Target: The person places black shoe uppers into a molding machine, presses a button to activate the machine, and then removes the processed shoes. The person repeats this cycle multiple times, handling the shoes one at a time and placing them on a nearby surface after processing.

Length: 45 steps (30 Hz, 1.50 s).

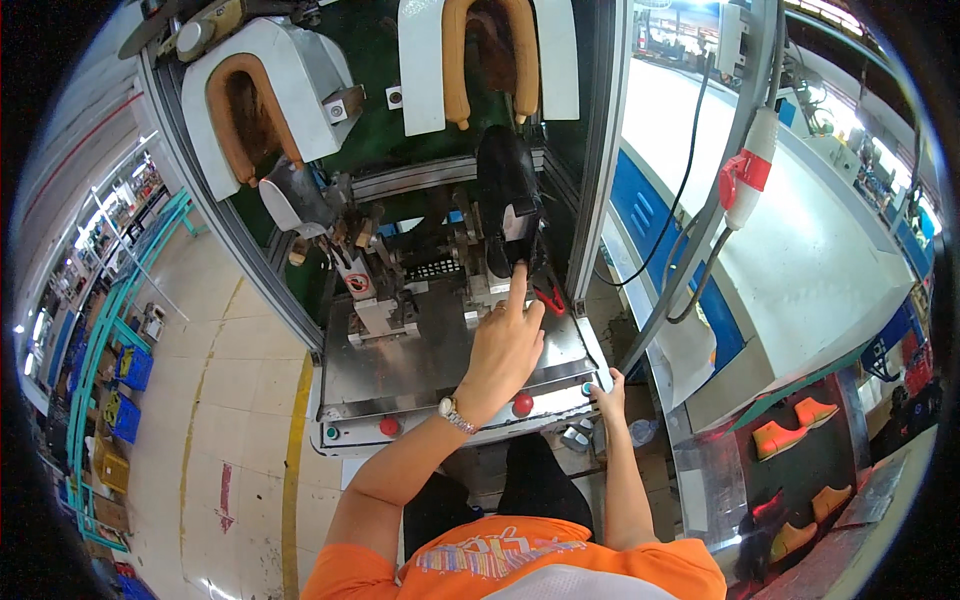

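Note:
A black shoe upper (507, 170) sits in the right-hand station of the machine, below a tan horseshoe-shaped pad (456, 62). My left hand (503, 352), with a watch at the wrist, reaches up to it. Its index finger is stretched out against the shoe's near end, while the other fingers are partly curled and hold nothing. At the right corner of the front panel (460, 428), my right hand (609, 398) rests with thumb and fingers apart, touching a green button (588, 389). The underside of that hand is hidden.
Two red knobs (389, 427) and another green button (333, 433) line the panel. The left station has a second tan pad (228, 88) and metal fixtures (372, 300). Metal posts (590, 150) frame the machine. Orange shoes (780, 438) lie on a rack to the right.

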Tool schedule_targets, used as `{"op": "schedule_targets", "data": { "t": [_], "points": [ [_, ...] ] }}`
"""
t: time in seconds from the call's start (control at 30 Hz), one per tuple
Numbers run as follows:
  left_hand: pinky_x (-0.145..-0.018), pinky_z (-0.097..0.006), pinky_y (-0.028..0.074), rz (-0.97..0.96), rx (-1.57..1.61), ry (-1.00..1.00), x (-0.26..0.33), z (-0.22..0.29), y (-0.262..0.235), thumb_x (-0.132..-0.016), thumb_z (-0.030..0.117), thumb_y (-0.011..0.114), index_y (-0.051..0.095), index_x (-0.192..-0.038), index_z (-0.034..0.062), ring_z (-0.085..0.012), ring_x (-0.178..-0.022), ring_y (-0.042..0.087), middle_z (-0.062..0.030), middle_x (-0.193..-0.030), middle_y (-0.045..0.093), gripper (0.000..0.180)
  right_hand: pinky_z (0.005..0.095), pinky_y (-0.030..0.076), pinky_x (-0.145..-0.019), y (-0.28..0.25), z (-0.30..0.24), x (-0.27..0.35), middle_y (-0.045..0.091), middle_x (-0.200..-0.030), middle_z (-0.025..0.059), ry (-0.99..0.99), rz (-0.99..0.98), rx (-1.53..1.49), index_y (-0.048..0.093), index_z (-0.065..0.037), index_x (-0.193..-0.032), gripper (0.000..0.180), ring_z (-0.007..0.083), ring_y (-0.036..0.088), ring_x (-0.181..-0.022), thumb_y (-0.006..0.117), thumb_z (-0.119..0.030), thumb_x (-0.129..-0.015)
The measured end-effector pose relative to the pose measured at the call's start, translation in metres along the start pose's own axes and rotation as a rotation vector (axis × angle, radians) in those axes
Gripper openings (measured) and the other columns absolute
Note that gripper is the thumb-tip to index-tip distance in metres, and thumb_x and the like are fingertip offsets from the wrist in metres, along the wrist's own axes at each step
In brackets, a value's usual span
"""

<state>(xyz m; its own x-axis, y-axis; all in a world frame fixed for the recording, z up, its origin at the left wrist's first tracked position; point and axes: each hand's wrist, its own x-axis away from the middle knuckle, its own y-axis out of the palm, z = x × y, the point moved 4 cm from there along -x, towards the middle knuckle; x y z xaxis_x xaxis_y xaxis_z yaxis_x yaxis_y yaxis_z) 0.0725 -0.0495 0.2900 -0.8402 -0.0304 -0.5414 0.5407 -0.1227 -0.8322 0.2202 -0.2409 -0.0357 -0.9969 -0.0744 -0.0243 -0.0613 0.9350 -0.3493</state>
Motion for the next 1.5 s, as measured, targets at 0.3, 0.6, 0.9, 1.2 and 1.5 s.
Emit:
{"op": "schedule_targets", "data": {
  "t": [0.3,0.6,0.9,1.2,1.5],
  "points": [
    [-0.072,-0.035,0.051,0.079,0.005,0.002,-0.008,-0.013,0.011,-0.071,0.012,0.065,0.05,-0.091,0.0013,-0.0291,-0.086,0.058,-0.0222,-0.133,0.025,0.027,0.0399,0.03,-0.098,0.009,-0.01,-0.004,0.039,-0.125,0.0231,0.105,-0.082,0.328,0.025,-0.004,-0.131,0.082,0.0365,0.038,-0.117,0.069,-0.02,-0.064],
    [-0.073,-0.038,0.049,0.14,-0.016,-0.021,-0.06,-0.045,0.0,-0.07,0.01,0.066,0.05,-0.089,0.0002,-0.0297,-0.08,0.058,-0.0224,-0.132,0.028,0.027,0.0364,0.039,-0.087,0.014,-0.018,0.012,0.057,-0.109,0.015,0.101,0.555,0.062,0.052,-0.003,-0.11,0.037,0.0288,0.053,-0.102,0.057,-0.025,-0.082],
    [-0.073,-0.037,0.049,0.083,-0.079,-0.041,-0.062,-0.042,-0.006,-0.069,0.011,0.067,0.052,-0.091,-0.0008,-0.0269,-0.077,0.059,-0.0223,-0.129,0.032,0.029,0.0386,0.04,-0.08,0.013,-0.031,0.019,0.058,-0.101,0.0119,0.105,0.614,0.078,0.056,-0.004,-0.098,0.024,0.0289,0.053,-0.093,0.054,-0.023,-0.083],
    [-0.074,-0.038,0.046,0.092,-0.093,-0.031,-0.06,-0.04,-0.008,-0.068,0.012,0.068,0.055,-0.091,-0.0003,-0.0265,-0.079,0.059,-0.0225,-0.126,0.036,0.029,0.0392,0.04,-0.078,0.014,-0.031,0.02,0.058,-0.096,0.0101,0.1,0.614,0.123,0.058,-0.005,-0.092,0.021,0.0281,0.052,-0.092,0.05,-0.022,-0.084],
    [-0.072,-0.035,0.038,0.226,-0.135,0.007,-0.061,-0.037,-0.011,-0.065,0.011,0.067,0.057,-0.083,0.0021,-0.0229,-0.082,0.056,-0.0183,-0.121,0.041,0.022,0.0388,0.04,-0.077,0.015,-0.03,0.019,0.057,-0.093,0.0098,0.083,0.626,0.188,0.059,-0.003,-0.089,0.023,0.0277,0.052,-0.089,0.05,-0.024,-0.085]
  ]
}}
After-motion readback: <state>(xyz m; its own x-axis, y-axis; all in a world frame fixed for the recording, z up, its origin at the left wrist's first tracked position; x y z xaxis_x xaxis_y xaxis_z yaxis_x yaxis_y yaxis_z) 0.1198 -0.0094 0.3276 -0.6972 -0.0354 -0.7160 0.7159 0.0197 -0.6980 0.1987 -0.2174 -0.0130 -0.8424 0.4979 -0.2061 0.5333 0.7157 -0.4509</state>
